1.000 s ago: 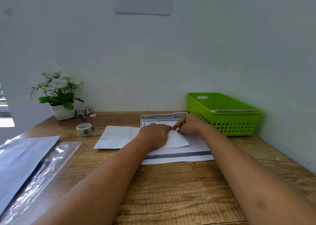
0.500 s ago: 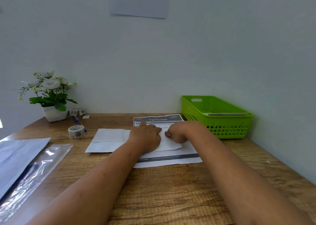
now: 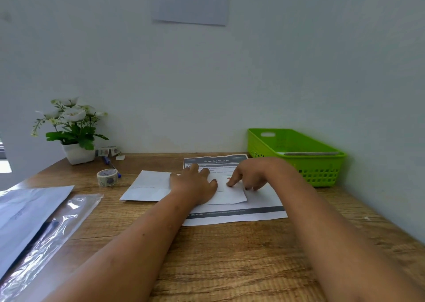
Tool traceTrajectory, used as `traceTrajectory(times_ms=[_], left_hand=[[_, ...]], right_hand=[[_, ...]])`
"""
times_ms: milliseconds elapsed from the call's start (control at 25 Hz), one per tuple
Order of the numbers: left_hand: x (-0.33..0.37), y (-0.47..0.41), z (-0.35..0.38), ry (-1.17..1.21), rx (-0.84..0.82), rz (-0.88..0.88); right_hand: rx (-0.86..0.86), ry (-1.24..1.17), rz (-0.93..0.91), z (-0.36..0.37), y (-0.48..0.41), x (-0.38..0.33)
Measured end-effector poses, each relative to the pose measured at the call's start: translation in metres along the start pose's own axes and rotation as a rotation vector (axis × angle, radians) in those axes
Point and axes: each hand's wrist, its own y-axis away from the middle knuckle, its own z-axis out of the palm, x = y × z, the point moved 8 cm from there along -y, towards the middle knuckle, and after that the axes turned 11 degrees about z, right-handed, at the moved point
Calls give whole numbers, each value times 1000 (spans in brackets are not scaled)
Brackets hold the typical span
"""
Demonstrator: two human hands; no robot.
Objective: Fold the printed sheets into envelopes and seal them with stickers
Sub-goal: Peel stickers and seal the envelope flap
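A white folded envelope (image 3: 149, 185) lies flat on the wooden desk, partly over a printed sheet (image 3: 241, 214) with a dark header and footer. My left hand (image 3: 195, 184) rests palm down on the envelope's middle, fingers spread. My right hand (image 3: 247, 175) hovers over the envelope's right part with its index fingertip pressing down on the paper and the other fingers curled. A roll of stickers (image 3: 107, 177) stands to the left of the envelope.
A green plastic basket (image 3: 322, 161) with a flat white piece inside sits at the right by the wall. A potted white flower (image 3: 73, 131) stands back left, with a pen and sticker bits beside it. Clear plastic sleeves and papers (image 3: 34, 221) lie at the left edge.
My left hand has flattened and spread on the envelope. My right hand has lifted from a closed pinch to a single fingertip pressing the paper further right.
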Motion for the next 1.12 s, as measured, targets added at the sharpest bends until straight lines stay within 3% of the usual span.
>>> traceTrajectory(times_ms=[80,280,400,520,680,800,880,960,1120], left_hand=[[-4,0,-5,-8,45,-2],[-29,-2,-5,117,23,-82],[-31,-1,-13,182,22,-88],[-42,4,-29,428,143,-119],[-86,13,-42,759,290,-351],[-115,22,-40,1289,424,-565],[-125,27,-34,1627,480,-639],[-133,29,-24,1771,501,-710],[-128,26,-17,1894,612,-692]], right_hand=[[-14,-107,-34,-1,0,0],[89,-32,-67,-1,-8,-3],[139,-103,-61,-5,-10,-1],[132,-260,-55,-9,-9,2],[88,-785,-57,-13,-3,3],[8,-1136,-124,-16,9,-15],[-182,-1212,-211,-9,22,-45],[-328,-1184,-257,0,34,-70],[-344,-1131,-225,-1,36,-67]])
